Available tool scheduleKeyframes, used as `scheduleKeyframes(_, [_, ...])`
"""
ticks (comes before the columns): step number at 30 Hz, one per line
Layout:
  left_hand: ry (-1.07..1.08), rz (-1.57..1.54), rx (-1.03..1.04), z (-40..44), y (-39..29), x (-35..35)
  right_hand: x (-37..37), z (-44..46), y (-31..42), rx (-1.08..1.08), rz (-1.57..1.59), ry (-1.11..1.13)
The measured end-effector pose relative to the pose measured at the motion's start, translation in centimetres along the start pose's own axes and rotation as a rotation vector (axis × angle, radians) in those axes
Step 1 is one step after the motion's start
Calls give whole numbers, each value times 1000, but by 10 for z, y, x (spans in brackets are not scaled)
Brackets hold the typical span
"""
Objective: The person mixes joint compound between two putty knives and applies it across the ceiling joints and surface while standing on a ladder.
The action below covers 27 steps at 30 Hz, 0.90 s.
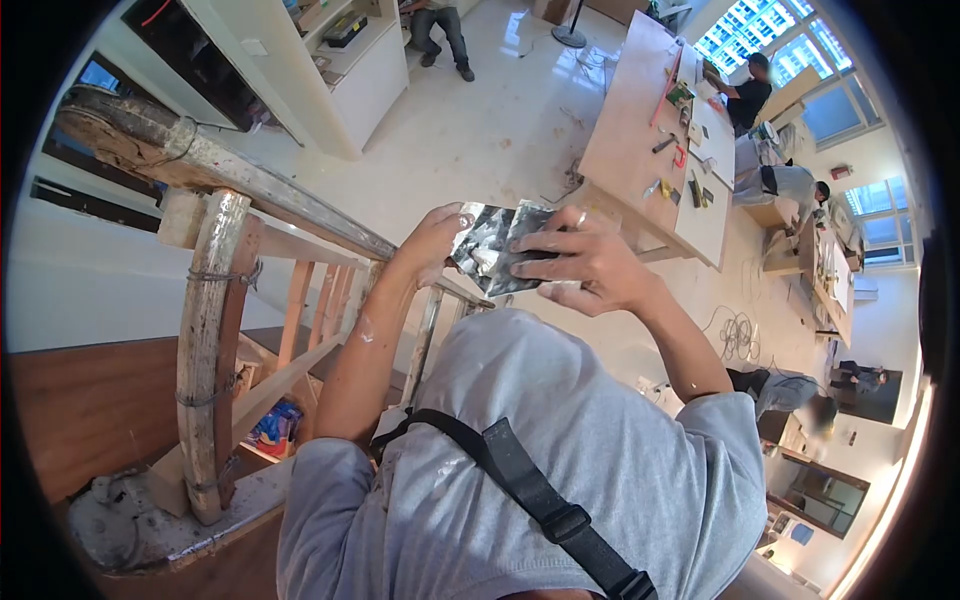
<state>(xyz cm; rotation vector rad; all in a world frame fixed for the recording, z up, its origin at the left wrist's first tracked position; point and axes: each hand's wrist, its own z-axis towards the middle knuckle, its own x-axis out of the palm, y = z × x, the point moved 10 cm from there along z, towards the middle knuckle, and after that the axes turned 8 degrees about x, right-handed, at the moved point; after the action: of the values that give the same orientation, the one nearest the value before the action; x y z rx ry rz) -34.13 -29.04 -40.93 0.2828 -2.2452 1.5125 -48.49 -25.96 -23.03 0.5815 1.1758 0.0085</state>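
In front of my chest, two metal putty knives meet blade to blade. My left hand (430,245) is closed on the first putty knife (466,250), whose blade carries a lump of white putty (484,260). My right hand (597,262) grips the second putty knife (530,218), fingers laid along its blade close beside the putty. The handles are mostly hidden by my fingers. White smears mark both hands and my left forearm.
A worn wooden ladder-like frame (212,340) bound with wire stands at my left. A long worktable (625,130) with tools is ahead right. Several people are around the room. A coiled cable (740,335) lies on the floor (480,120).
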Motion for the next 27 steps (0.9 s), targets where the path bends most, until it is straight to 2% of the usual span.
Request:
scheduleKeyframes(4, [-29,-7,71,2,-6,-5,23,2,-4,32,-44,153])
scheduleKeyframes(7, [-124,-9,110,2,-7,-11,27,0,-7,34,-105,119])
scheduleKeyframes(10, [-209,-29,175,12,-4,-34,33,-11,-30,180,5,254])
scheduleKeyframes(13, [-313,-63,314,7,-26,-39,16,-36,-85,421,523,-95])
scheduleKeyframes(16, [-580,-258,317,20,27,-63,34,-53,-107,571,978,-566])
scheduleKeyframes(17, [-589,-293,301,14,25,-50,50,-47,-100,525,1138,-643])
scheduleKeyframes(19, [-612,-369,264,-3,16,-20,54,-32,-79,468,932,-658])
scheduleKeyframes(24, [-591,-499,263,-4,18,-14,48,-8,-48,344,478,-553])
scheduleKeyframes(27, [-593,-499,318,-7,10,-14,53,-6,-58,411,367,-522])
